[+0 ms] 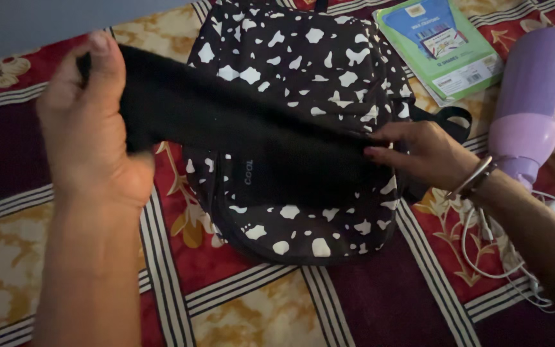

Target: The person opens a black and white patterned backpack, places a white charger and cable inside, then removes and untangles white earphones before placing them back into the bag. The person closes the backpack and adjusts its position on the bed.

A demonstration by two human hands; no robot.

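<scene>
Left hand (pixel 91 122): closed around one end of a black cloth (pixel 245 138), thumb on top, fingers wrapped beneath, held raised toward the bed's left edge. Right hand (pixel 419 154): pinching the opposite end of the same cloth between thumb and fingertips, metal bangles (pixel 473 180) at the wrist. The cloth is stretched in a taut band between the two hands, sloping down from upper left to lower right; it looks soft and thick, possibly knit, though the low light hides its weave.

Position: the cloth hangs directly over a black backpack with white blotches (pixel 303 71), which lies flat on the bed, roughly centred. Whether the cloth touches the backpack cannot be told.

Judgement on handling: an even pull from both ends keeps the band flat; the right-hand pinch is the weaker grip, so a fuller hold there would guard against slipping. Keeping the lower edge level would prevent twisting.

Surroundings: bedspread (pixel 239 302) in red, cream and dark squares with floral print and striped borders. Toward the far right corner lies a green and blue flat box (pixel 441 45). By the right edge rests a lilac bottle (pixel 531 96) on its side, with a white cable (pixel 502 257) looped just below it, near the right forearm.
</scene>
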